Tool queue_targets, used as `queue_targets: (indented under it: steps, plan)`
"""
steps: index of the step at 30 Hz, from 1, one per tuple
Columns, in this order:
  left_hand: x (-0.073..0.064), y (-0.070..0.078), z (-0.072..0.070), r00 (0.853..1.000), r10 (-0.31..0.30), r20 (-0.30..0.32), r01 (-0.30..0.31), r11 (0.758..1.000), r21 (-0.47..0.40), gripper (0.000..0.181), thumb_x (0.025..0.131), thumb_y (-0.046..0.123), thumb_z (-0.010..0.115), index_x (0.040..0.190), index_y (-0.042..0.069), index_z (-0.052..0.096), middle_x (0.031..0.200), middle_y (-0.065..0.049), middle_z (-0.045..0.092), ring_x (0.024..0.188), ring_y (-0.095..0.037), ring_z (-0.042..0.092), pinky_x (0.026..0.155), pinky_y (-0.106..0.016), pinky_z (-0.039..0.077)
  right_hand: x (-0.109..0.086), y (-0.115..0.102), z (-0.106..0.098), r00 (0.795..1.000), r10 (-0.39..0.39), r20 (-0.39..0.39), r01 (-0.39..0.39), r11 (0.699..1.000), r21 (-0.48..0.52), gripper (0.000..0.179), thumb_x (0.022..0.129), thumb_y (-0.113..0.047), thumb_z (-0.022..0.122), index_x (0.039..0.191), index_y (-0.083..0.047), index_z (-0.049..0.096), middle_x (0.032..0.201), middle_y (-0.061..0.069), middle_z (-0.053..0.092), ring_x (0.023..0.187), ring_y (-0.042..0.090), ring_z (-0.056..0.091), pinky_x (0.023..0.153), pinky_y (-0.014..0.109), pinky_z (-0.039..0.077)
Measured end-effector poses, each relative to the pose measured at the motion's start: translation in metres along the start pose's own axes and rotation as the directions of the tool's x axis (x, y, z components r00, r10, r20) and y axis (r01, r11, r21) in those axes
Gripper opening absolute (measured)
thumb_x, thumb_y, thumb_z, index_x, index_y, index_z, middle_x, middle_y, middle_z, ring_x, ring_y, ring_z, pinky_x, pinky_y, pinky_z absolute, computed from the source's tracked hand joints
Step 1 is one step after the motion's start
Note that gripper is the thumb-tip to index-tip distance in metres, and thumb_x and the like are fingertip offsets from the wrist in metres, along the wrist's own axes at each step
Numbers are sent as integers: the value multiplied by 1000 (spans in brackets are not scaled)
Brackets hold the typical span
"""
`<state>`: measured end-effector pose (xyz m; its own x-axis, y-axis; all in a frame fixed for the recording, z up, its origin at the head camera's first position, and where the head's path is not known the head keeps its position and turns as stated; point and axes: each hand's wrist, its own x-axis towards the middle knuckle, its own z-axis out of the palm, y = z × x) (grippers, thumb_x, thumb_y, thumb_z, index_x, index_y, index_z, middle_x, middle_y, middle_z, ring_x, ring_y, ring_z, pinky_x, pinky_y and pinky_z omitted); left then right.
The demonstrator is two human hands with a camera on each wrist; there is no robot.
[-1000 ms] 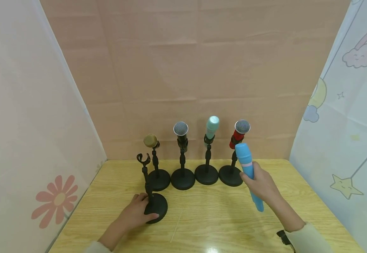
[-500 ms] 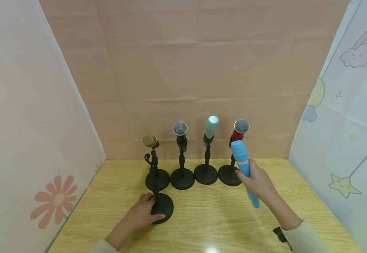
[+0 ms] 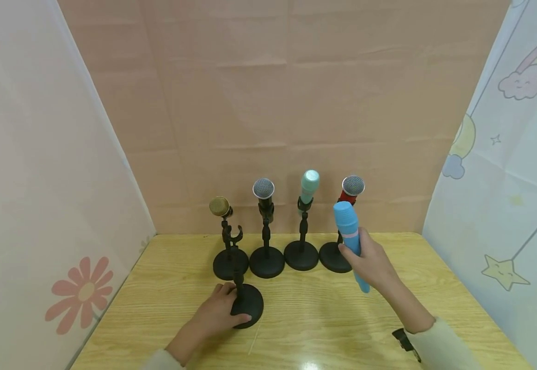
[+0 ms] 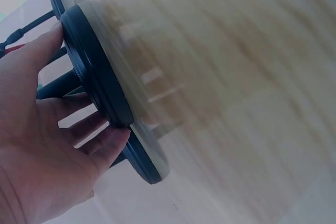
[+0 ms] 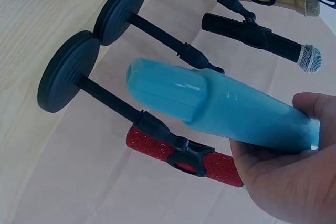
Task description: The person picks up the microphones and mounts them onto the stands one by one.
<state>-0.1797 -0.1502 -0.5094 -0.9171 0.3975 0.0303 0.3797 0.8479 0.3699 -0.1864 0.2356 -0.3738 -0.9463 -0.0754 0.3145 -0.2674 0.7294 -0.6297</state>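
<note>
My left hand (image 3: 217,311) grips the round base of a black microphone stand (image 3: 248,304), thumb on the near rim and fingers behind the post. The stand's clip (image 3: 236,235) holds nothing and overlaps the gold microphone's stand in the head view. In the left wrist view the base (image 4: 97,66) sits between thumb and fingers, its underside close to the tabletop. My right hand (image 3: 372,259) holds a blue microphone (image 3: 349,226) above the table, head up and tilted left. Its blue tail end (image 5: 168,90) points away from my palm in the right wrist view.
Behind stand a gold microphone (image 3: 219,206), a black one (image 3: 264,189), a mint one (image 3: 310,182) and a red one (image 3: 349,190), each clipped on a black stand in a row. A small black object (image 3: 403,340) lies by my right sleeve. A paper wall rises behind.
My left hand has slid the stand to the right along the table, its clip turning rightward. My right hand has brought the blue microphone left and slightly up.
</note>
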Motion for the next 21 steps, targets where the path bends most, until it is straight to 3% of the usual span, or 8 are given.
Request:
queue_targets:
  steps: [8,21]
  plan:
    - [5,6,2,1000,-8,9,8,1000,17,81,85,63,72,135,0,62,138,-13,53,123,-32,49,90,-50,55,3,-6,2,1000,-15,-14,16,999,35,53,102,-28,61,137,6,39,122,30,60,102,45,64,80,60,53]
    - [12,29,6,999,32,19,-33,998,58,81,85,63,72,135,0,62,137,-12,52,122,-30,50,89,-46,57,7,-23,4,999,-33,-18,34,997,74,53,102,-24,62,141,3,38,126,29,60,108,47,63,86,64,51]
